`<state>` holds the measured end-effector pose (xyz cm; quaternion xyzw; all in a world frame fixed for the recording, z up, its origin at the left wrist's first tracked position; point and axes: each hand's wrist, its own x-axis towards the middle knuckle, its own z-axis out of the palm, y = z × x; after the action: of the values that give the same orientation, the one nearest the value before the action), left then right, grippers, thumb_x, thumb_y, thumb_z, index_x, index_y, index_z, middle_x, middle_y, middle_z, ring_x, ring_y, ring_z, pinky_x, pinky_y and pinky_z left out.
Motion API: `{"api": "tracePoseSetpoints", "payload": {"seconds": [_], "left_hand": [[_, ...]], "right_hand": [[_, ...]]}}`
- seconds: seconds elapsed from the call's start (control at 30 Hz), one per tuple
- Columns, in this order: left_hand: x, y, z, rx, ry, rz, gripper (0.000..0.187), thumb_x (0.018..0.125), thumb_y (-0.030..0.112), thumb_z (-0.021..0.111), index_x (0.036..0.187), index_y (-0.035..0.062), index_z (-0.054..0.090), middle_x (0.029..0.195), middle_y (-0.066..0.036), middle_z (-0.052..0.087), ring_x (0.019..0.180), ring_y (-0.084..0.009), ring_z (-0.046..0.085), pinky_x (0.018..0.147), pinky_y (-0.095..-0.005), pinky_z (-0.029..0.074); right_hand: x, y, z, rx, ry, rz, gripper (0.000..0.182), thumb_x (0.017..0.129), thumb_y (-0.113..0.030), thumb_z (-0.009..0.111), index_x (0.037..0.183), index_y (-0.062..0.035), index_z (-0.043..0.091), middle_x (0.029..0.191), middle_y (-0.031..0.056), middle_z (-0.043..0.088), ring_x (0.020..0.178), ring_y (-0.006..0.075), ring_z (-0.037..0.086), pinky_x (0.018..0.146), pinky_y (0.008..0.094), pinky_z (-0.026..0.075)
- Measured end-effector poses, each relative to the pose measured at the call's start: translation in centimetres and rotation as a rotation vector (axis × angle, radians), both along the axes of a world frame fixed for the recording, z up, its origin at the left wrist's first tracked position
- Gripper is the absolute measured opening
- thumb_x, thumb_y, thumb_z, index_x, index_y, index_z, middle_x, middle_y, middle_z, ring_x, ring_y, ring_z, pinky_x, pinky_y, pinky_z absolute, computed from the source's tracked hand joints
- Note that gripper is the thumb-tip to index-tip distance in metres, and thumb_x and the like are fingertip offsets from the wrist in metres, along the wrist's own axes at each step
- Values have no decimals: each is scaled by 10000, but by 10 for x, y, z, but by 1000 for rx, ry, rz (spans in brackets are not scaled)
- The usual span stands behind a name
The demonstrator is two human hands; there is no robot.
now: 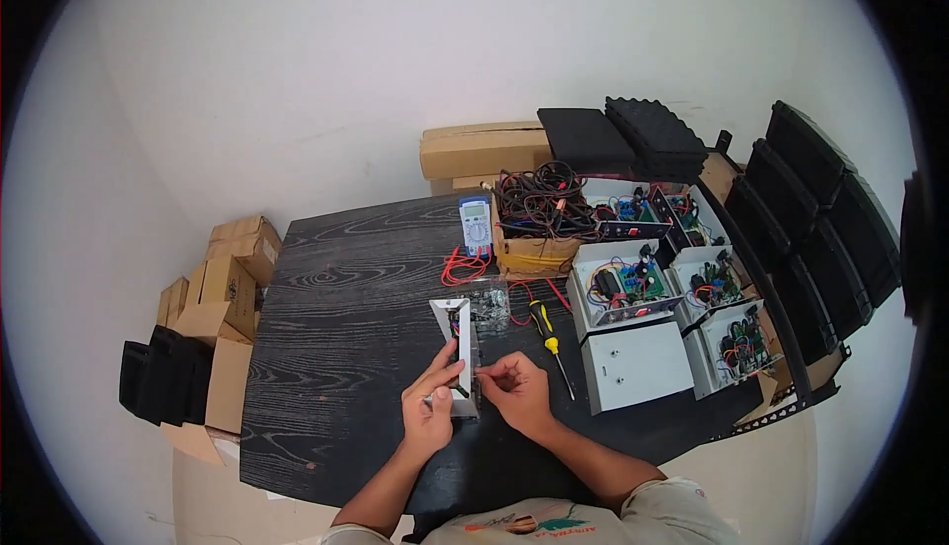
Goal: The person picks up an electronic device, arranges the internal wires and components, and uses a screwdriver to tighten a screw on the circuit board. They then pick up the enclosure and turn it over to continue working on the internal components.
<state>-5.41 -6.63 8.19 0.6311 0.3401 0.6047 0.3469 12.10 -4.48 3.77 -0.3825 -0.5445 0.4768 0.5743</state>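
Note:
A white metal enclosure [465,337] with wires inside stands on its side on the dark table, in front of my body. My left hand [430,409] grips it from the left, fingers along its near part. My right hand [517,392] is at its right side, thumb and index finger pinched together at the panel; whatever they hold is too small to make out. Beyond the enclosure lies a clear plastic bag [486,302] of small parts. To the right is a yellow and black screwdriver [545,328], its tip toward me.
A multimeter [476,225] with red leads [465,266] lies near a carton [534,258] of cables. Several open enclosures with circuit boards [628,283] and one closed white box [638,365] fill the right side. Cardboard boxes [229,288] stand left; black cases [816,229] right.

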Motion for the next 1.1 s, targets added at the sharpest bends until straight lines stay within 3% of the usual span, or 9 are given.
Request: {"api": "tracePoseSetpoints", "payload": {"seconds": [0.17, 0.37, 0.77, 1.1], "left_hand": [[0, 2, -3, 40, -7, -2, 519, 1125, 381, 507, 1318, -67, 684, 1529, -330, 527, 1295, -335, 644, 1035, -403, 546], [1, 3, -6, 29, -27, -5, 510, 1124, 367, 513, 1315, -74, 684, 1527, -336, 527, 1292, -327, 646, 1033, -395, 543], [0, 1, -7, 2, -36, -5, 521, 1124, 369, 517, 1292, -91, 695, 1510, -337, 545, 1273, -318, 656, 1027, -384, 539], [0, 1, -7, -18, -73, -21, 513, 1126, 361, 512, 1299, -86, 693, 1517, -327, 544, 1272, -308, 657, 1029, -383, 539]], "right_hand": [[0, -1, -5, -73, 220, 68, 216, 957, 77, 730, 1026, -38, 561, 1051, 126, 761, 937, 102, 724, 784, 231, 585], [3, 1, 0, -93, 258, 123, 250, 955, 104, 717, 1048, -47, 540, 1069, 125, 748, 988, 128, 726, 850, 255, 594], [17, 14, 2, -147, 226, 254, 261, 950, 91, 733, 1103, -34, 562, 1078, 101, 752, 1005, 139, 735, 904, 279, 598], [16, 12, 12, -174, 105, 231, 186, 957, 47, 753, 1116, -5, 671, 1024, 50, 752, 921, 90, 716, 837, 236, 583]]}}
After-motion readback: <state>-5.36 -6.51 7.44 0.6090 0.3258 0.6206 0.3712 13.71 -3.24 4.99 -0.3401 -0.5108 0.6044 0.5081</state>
